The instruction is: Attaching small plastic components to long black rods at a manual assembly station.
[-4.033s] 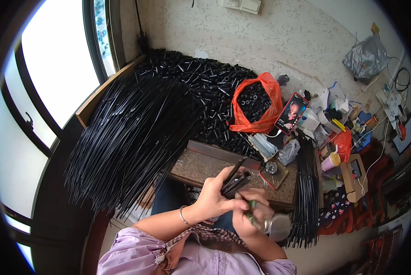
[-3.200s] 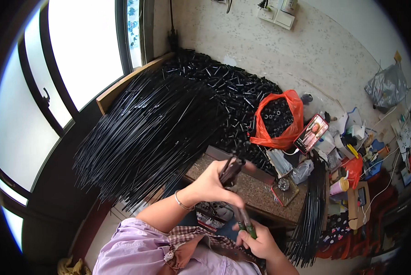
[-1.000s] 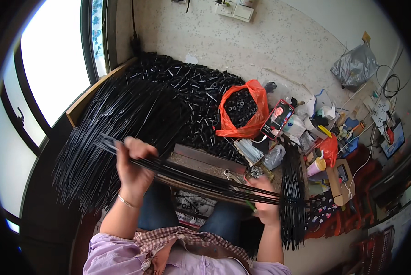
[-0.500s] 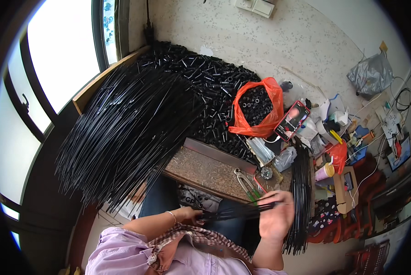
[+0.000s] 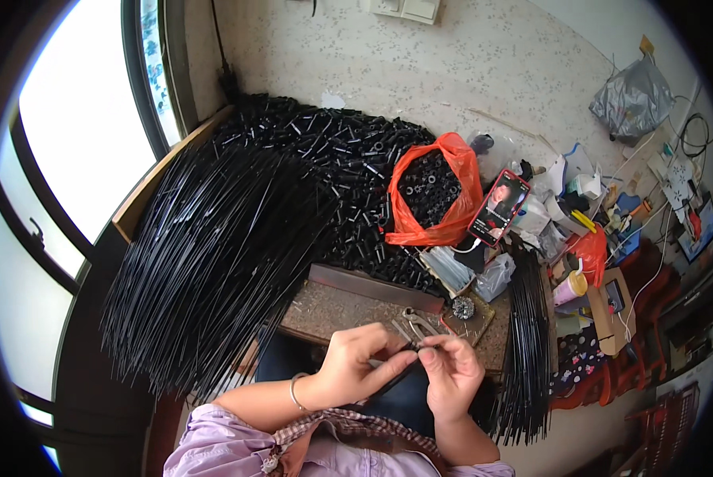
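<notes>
My left hand (image 5: 358, 363), with a bracelet at the wrist, is closed round a few thin black rods (image 5: 388, 386) over my lap. Thumb and fingers of my right hand (image 5: 452, 375) pinch together right beside the left fingertips. What lies in that pinch is too small and covered to make out. Pliers (image 5: 425, 322) rest on the worktop just beyond my fingers, their handles partly hidden by my hands. To the right, another bundle of long black rods (image 5: 525, 350) hangs over the table edge.
A large heap of black rods (image 5: 213, 254) spreads at left, before a mound of short black tubes (image 5: 293, 123). An orange-red bag (image 5: 400, 226) holds small black parts. Nearby are a phone (image 5: 499, 208), a metal bar (image 5: 372, 288) and a round metallic piece (image 5: 463, 308).
My hands were apart, with rods stretched between them and the right hand raised and blurred. Now they meet fingertip to fingertip near the worktop's front edge. The view has shifted slightly.
</notes>
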Motion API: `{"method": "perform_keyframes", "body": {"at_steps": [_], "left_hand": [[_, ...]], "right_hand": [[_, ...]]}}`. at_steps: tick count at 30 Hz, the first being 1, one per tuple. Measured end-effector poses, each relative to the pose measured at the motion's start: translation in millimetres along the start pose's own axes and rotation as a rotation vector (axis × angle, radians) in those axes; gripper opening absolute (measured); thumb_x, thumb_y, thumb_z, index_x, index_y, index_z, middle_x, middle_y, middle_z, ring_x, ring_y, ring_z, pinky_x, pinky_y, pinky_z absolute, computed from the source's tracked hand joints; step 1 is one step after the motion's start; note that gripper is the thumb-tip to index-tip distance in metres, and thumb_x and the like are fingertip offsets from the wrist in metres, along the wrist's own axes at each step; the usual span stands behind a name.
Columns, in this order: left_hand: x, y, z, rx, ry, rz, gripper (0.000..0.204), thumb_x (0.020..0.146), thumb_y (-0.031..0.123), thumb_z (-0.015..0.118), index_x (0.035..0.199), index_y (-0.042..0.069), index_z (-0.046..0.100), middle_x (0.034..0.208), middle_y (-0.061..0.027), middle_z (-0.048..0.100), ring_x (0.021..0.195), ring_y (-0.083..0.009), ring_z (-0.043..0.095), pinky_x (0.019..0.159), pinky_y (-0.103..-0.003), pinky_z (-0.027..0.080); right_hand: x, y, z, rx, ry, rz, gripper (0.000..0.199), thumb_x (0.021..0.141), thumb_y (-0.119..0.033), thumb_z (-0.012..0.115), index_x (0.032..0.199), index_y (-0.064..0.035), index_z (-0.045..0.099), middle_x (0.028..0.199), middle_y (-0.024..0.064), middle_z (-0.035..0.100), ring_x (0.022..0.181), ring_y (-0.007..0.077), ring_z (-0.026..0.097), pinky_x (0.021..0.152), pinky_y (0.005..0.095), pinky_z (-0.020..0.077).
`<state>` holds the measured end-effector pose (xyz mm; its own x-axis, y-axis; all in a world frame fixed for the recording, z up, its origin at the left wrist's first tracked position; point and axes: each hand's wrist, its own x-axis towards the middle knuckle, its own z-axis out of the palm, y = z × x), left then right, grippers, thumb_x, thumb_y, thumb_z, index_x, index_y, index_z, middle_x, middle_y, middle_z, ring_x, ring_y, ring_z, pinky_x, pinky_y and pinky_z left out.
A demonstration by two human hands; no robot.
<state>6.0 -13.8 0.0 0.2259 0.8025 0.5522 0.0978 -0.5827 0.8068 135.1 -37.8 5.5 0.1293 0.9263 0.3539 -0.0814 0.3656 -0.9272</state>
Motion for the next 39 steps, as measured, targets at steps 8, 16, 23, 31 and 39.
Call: {"method": "perform_keyframes", "body": {"at_steps": [8, 16, 23, 31, 39], "left_hand": [[41.4, -32.5, 16.4, -0.614, -0.446, -0.276, 0.019, 0.061, 0.011, 0.063, 0.058, 0.001, 0.048, 0.054, -0.001, 0.047, 0.051, -0.0071, 0.044, 0.048, -0.019, 0.035], [157.3, -158.3, 30.4, 0.457, -0.042, 0.242, 0.016, 0.063, 0.013, 0.052, 0.07, -0.001, 0.055, 0.066, -0.0111, 0.055, 0.062, -0.0229, 0.054, 0.057, -0.03, 0.043], [169.5, -162.2, 43.8, 1.065, -0.483, 0.112, 0.012, 0.062, 0.007, 0.045, 0.061, 0.003, 0.056, 0.064, -0.0148, 0.054, 0.061, -0.0281, 0.054, 0.054, -0.034, 0.045], [169.2, -177.1, 38.8, 0.827, -0.304, 0.003, 0.012, 0.057, 0.007, 0.048, 0.066, 0.002, 0.056, 0.069, -0.0175, 0.052, 0.069, -0.0289, 0.052, 0.063, -0.035, 0.042], [168.5, -182.1, 36.5, 0.582, 0.118, -0.058, 0.012, 0.056, 0.009, 0.051, 0.064, 0.002, 0.055, 0.068, -0.0173, 0.053, 0.062, -0.0274, 0.053, 0.057, -0.035, 0.043]], "right_hand": [[12.4, 40.0, -44.7, 0.528, -0.168, 0.1, 0.015, 0.069, -0.003, 0.053, 0.083, 0.0001, 0.048, 0.077, 0.0078, 0.052, 0.071, 0.0118, 0.05, 0.065, 0.0197, 0.0386], [38.1, 49.6, -33.9, 0.59, 0.202, 0.302, 0.014, 0.072, -0.003, 0.049, 0.086, -0.0022, 0.047, 0.082, 0.0021, 0.048, 0.073, 0.0075, 0.045, 0.062, 0.0189, 0.0369], [27.4, 38.1, -42.8, 0.331, 0.221, 0.189, 0.016, 0.067, 0.0, 0.055, 0.083, 0.0018, 0.052, 0.073, 0.0013, 0.052, 0.063, 0.0054, 0.047, 0.061, 0.0168, 0.038], [28.6, 36.4, -50.6, 0.314, -0.088, 0.244, 0.014, 0.069, -0.001, 0.052, 0.082, 0.003, 0.053, 0.074, 0.008, 0.054, 0.067, 0.0153, 0.052, 0.062, 0.021, 0.0396], [27.1, 39.0, -41.8, 0.394, 0.169, 0.173, 0.012, 0.075, -0.009, 0.046, 0.084, -0.0022, 0.049, 0.072, 0.0033, 0.051, 0.066, 0.0104, 0.048, 0.061, 0.021, 0.0379]]}}
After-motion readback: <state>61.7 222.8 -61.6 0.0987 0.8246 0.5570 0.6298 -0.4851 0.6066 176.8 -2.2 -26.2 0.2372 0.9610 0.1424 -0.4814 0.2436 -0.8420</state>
